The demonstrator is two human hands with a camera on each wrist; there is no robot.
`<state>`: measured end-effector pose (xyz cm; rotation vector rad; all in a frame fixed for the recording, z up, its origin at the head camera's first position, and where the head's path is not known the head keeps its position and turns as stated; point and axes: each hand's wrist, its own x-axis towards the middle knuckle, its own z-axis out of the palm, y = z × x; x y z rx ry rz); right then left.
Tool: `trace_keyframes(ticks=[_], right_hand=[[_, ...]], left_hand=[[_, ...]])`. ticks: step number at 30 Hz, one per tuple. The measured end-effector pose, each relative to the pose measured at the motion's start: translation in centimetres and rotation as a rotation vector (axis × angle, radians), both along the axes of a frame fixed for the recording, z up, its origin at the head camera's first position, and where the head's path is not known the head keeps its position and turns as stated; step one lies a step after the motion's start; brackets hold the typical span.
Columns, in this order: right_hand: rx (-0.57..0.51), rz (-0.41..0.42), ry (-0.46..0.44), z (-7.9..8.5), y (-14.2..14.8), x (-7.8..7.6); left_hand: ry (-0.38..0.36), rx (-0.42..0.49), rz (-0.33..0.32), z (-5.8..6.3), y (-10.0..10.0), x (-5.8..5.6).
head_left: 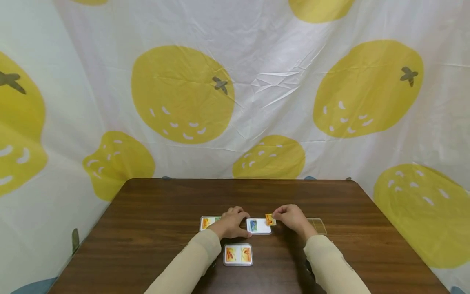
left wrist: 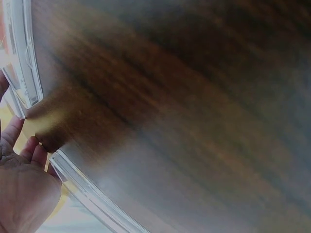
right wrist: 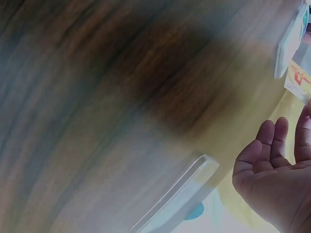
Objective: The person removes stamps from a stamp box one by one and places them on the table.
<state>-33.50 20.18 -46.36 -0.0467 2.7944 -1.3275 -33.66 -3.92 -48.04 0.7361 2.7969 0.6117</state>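
Note:
In the head view a clear flat plastic case (head_left: 263, 226) lies mid-table, white inside with a blue-green picture card (head_left: 253, 225) in its left half. My left hand (head_left: 231, 222) holds the case at its left side, thumb at the near corner and index finger at the far one. Between thumb and fingertips my right hand (head_left: 291, 216) pinches a small orange-yellow picture card (head_left: 270, 219) over the case's right end. The right wrist view shows that card's printed face (right wrist: 299, 77) beside the case; its other end is out of frame.
Closer to me lies a similar case (head_left: 238, 255) with two orange pictures. Another case (head_left: 205, 222) is partly covered by my left hand. A transparent case (head_left: 318, 226) sits right of my right hand. A fruit-patterned cloth (head_left: 271, 102) hangs behind the brown table (head_left: 154, 228).

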Motion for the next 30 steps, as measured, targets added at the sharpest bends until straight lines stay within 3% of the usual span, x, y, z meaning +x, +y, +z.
trace_keyframes(ticks=[20,30], right_hand=[[0.017,0.006,0.010,0.6,1.9,1.0],[0.123,-0.006,0.041,-0.1,1.9,1.1]], left_hand=[[0.000,-0.006,0.002,0.3,-0.1,0.3],[0.008,-0.008,0.000,0.3,0.0,0.4]])
